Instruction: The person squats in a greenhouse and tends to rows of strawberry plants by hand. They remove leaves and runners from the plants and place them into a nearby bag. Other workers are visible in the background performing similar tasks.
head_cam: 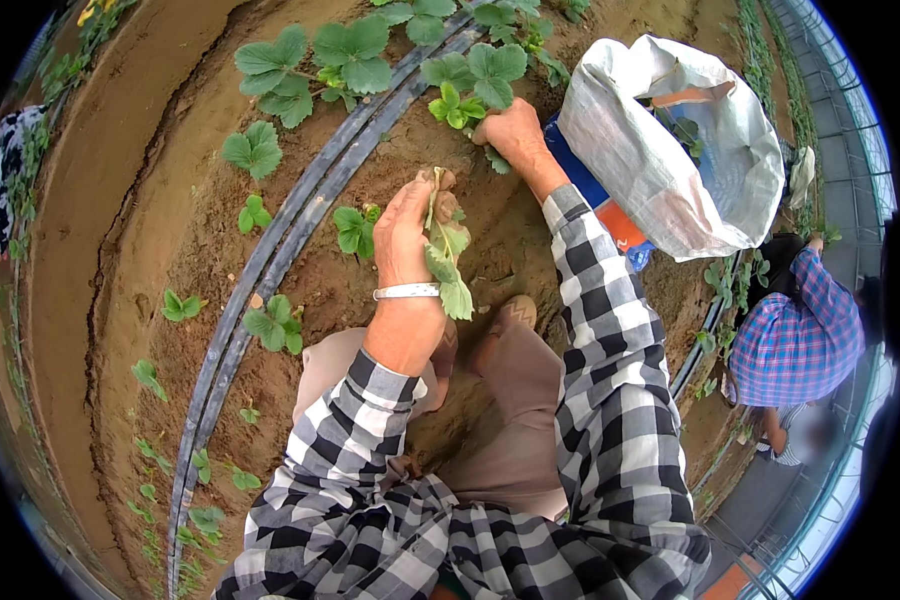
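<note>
My left hand (412, 232), with a white band at its wrist, is closed around several plucked strawberry leaves (448, 251); they hang down along its palm side, some wilted. Farther forward and to the right, my right hand (521, 135) has its fingers curled at the base of a strawberry plant (487, 71). A strawberry leaf (497, 159) sticks out beneath those fingers, and the exact pinch point is hidden. Right beside that forearm stands a white woven sack (630, 142), its mouth wide, with some leaves (682, 133) inside.
Two black drip hoses (292, 247) curve along the soil bed past small strawberry plants (356, 231). My shoes (517, 311) stand on bare soil. At right, a person in a plaid shirt (787, 345) bends over another row, with another person (799, 435) close by. A furrow (82, 225) runs at left.
</note>
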{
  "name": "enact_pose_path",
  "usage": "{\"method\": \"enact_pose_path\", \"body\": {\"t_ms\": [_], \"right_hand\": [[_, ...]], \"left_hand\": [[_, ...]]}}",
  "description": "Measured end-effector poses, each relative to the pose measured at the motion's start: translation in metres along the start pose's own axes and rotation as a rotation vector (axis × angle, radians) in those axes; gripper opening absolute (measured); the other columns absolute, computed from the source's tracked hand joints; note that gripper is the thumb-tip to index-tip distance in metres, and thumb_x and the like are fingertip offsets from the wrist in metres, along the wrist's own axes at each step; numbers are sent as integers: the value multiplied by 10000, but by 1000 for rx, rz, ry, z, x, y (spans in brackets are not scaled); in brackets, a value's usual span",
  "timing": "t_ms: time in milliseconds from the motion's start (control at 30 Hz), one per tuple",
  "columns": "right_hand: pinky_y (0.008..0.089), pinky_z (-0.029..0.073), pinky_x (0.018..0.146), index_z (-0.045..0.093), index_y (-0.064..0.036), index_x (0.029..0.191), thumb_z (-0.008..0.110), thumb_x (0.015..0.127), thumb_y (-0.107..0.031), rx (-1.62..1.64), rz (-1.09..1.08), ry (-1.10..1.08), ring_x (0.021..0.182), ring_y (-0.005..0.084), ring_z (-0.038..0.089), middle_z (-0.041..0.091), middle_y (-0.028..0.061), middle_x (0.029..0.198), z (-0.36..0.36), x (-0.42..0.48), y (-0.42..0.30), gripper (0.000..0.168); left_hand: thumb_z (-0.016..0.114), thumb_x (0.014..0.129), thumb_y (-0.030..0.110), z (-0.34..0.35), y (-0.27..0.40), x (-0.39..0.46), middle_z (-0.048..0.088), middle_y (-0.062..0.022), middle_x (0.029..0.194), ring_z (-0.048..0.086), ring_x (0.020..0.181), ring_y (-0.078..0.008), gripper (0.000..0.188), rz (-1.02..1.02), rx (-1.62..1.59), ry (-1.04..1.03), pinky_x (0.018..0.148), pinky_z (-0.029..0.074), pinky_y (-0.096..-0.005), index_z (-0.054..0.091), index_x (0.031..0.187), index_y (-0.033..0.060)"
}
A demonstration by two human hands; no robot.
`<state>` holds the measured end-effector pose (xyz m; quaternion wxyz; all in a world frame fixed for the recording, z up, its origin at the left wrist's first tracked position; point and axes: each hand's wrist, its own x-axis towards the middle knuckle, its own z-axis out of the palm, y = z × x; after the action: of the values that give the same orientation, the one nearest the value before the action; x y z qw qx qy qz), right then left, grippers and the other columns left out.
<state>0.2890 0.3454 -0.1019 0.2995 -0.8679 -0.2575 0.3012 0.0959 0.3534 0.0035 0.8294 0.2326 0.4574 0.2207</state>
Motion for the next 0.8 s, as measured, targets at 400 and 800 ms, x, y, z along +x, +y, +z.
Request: {"method": "enact_pose_path", "body": {"t_ms": [400,800], "right_hand": [[336,456,639,583,0,907,634,639,-204,163,-257,39,658,261,582,609,165,749,12,38,21,341],[408,445,670,571,-71,907,620,640,-253,-169,-341,160,791,355,552,596,166,860,24,49,21,327]], "left_hand": [[458,884,220,2,-2,0,480,27,685,413,547,-80,194,-9,-58,-75,508,354,-216,512,930,40],[476,874,268,-4,3,-1,499,3,764,465,659,-98,261,-8,-127,-76,602,406,-228,521,1014,52]]}}
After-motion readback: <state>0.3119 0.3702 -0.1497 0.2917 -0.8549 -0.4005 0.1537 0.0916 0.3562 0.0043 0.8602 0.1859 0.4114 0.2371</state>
